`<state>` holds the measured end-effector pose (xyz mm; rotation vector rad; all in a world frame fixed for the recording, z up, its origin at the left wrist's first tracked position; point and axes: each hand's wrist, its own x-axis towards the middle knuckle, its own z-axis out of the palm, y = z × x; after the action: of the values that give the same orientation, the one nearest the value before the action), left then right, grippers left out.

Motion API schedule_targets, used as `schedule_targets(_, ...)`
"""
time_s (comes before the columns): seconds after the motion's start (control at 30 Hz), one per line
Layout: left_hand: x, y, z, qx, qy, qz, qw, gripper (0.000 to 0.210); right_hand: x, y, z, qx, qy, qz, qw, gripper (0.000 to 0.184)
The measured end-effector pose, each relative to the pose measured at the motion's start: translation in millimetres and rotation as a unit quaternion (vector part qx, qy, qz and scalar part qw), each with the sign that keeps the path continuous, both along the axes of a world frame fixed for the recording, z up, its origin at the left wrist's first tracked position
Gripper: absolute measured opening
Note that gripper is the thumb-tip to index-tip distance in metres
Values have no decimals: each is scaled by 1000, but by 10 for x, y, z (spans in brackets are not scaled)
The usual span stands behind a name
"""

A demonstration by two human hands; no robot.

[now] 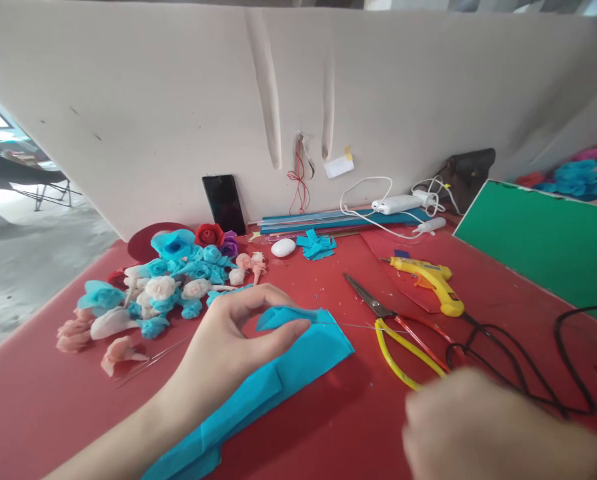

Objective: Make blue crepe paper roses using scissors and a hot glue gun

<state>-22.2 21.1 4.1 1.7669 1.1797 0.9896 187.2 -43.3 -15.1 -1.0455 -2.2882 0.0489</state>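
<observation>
My left hand [251, 333] pinches a folded strip of blue crepe paper [323, 340] between thumb and fingers. A thin wire [345, 325] runs right from the pinch, over the paper's edge. More blue paper lies under my wrist. My right hand [478, 420] is smeared by motion at the lower right; its fingers and anything in them cannot be made out. Just beyond it are a yellow-handled tool [393, 357], its head indistinct, and scissors [373, 297] with red handles, blades pointing away to the left.
Blue, white and pink paper flowers [161, 287] crowd the left, near loose wires [151, 363]. A phone [224, 203] leans on the back panel. A white egg-shaped thing [283, 248] and blue scraps [317, 245] lie mid-table. A yellow glue gun [428, 277] trails black cable [513, 363] rightwards.
</observation>
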Motion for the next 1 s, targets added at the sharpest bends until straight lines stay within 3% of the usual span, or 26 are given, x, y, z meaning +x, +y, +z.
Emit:
schedule_targets(0.07, 12, -14, -3, 6, 4, 5, 1000, 9, 4, 127, 127, 5, 37, -13, 999, 12)
schedule_targets(0.13, 31, -38, 3, 11, 11, 6, 1000, 9, -1, 247, 190, -13, 61, -22, 998, 19)
schedule_targets(0.27, 76, -92, 8, 4, 7, 8, 1000, 7, -45, 357, 137, -132, 48, -30, 990, 34)
schedule_targets(0.37, 99, -121, -9, -12, -16, -11, 1000, 6, -87, 346, 100, -179, 55, 22, 982, 12)
schedule_targets(0.4, 104, -128, -17, -15, -24, -20, 999, 6, -99, 342, 105, -176, 63, 40, 982, 5)
schedule_targets(0.5, 112, -144, -35, -21, -29, -41, 999, 7, -118, 353, 138, -141, 74, 50, 986, 21)
schedule_targets(0.6, 124, -157, -40, -14, -22, -42, 999, 6, -111, 378, 146, -131, 65, 43, 988, 25)
schedule_targets(1.0, 119, -165, -8, 17, 31, -74, 997, 10, -44, 380, 166, -122, 32, 53, 991, 20)
